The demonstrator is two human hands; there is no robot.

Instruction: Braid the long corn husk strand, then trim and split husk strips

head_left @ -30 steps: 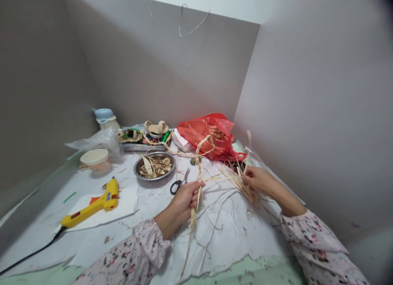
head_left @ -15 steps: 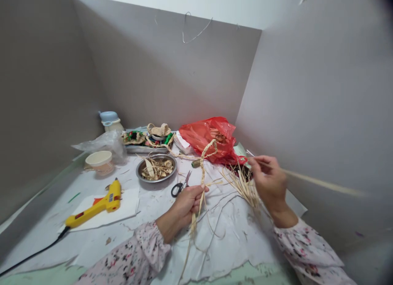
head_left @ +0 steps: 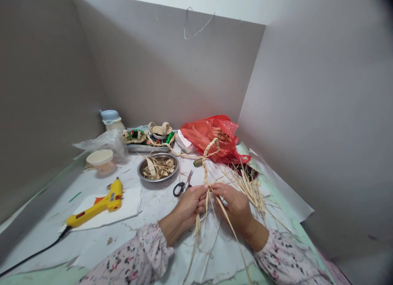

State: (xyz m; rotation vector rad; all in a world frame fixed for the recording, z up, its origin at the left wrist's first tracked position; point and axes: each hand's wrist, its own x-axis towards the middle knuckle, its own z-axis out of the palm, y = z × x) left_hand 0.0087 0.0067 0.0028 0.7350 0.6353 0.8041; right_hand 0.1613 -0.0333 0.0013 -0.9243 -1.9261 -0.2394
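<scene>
A pale straw braid (head_left: 205,170) rises from between my hands and curls over at its top, in front of the red bag. My left hand (head_left: 190,203) pinches the braid's lower end between thumb and fingers. Close against it, my right hand (head_left: 235,205) is closed on a straw strip (head_left: 232,227) at the same spot. Several loose straw ends hang below the hands toward the table's front edge. Black-handled scissors (head_left: 183,187) lie just left of the braid. A bundle of loose straw strips (head_left: 250,191) lies to the right of my right hand.
A metal bowl (head_left: 141,173) holds straw scraps. The yellow glue gun (head_left: 101,205) rests on white paper at left, its cord trailing off. Behind are a paper cup (head_left: 100,160), a tray (head_left: 150,148) of woven pieces, a red plastic bag (head_left: 202,133) and grey partitions (head_left: 172,64).
My right hand has come in from the right with a straw strip and now meets my left hand at the braid's lower end. The left hand keeps its pinch.
</scene>
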